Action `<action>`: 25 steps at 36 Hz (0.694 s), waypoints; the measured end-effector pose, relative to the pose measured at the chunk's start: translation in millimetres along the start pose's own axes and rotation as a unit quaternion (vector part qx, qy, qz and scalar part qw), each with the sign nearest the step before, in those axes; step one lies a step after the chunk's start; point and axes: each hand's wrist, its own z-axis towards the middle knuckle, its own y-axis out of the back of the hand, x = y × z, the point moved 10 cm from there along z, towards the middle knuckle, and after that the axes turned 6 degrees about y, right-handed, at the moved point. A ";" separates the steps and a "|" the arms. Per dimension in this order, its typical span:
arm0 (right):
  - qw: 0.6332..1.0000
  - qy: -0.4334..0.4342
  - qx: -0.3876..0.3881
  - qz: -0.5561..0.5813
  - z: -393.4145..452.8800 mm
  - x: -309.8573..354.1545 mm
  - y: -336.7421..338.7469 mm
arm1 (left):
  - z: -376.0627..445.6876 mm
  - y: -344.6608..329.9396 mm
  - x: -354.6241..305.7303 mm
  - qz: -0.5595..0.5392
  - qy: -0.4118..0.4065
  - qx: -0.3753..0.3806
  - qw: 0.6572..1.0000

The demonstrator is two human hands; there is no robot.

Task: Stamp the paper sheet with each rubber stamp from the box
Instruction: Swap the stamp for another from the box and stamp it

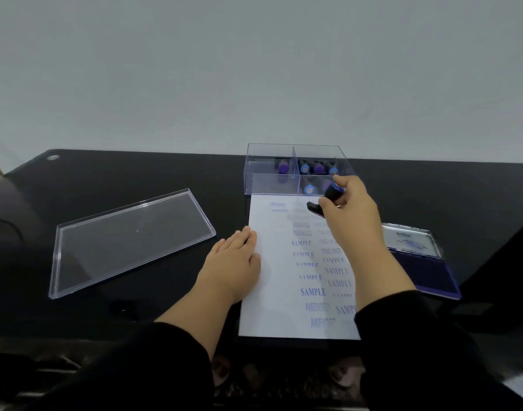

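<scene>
While the left hand (233,262) lies flat, fingers straight, on the left edge of the paper sheet (272,292), the right hand (350,209) reaches over the sheet's far end with fingers curled around a black rubber stamp (324,200), tilted just above the paper. Beyond it, touching the sheet's far edge, stands the clear box (272,179) holding more stamps. Its lid (129,241) lies well left; an ink pad (420,262) sits right.
</scene>
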 end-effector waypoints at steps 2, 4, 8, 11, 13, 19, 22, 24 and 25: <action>1.000 -0.007 -0.007 0.008 -6.4 -2.1 6.6 | -0.2 0.5 0.1 -0.001 0.000 -0.001 1.000; 1.000 -0.013 -0.015 0.012 -12.6 -3.7 14.5 | -1.2 1.0 -0.5 0.002 0.000 -0.001 1.000; 0.999 -0.020 -0.029 0.011 -23.5 -4.7 29.5 | -0.9 1.0 -0.5 0.007 -0.001 0.000 1.000; 0.999 -0.024 -0.031 0.002 -32.0 -7.3 41.0 | 0.6 -0.4 0.2 0.011 -0.002 0.003 1.000; 0.999 -0.031 -0.032 -0.009 -37.4 -10.1 48.5 | 1.2 -0.6 0.8 0.015 -0.002 0.000 1.000; 0.997 -0.048 -0.037 -0.054 -48.4 -19.5 71.4 | 2.6 0.3 2.4 0.024 -0.002 -0.005 1.000; 0.994 -0.058 -0.041 -0.085 -51.8 -27.8 82.0 | 4.4 -1.0 3.8 0.025 0.000 -0.002 1.000; 0.990 -0.072 -0.044 -0.111 -53.3 -36.5 89.3 | 5.3 -1.6 3.9 0.025 0.000 -0.001 1.000; 0.988 -0.078 -0.044 -0.124 -54.0 -41.5 92.8 | 5.7 -2.2 3.5 0.027 -0.001 -0.001 1.000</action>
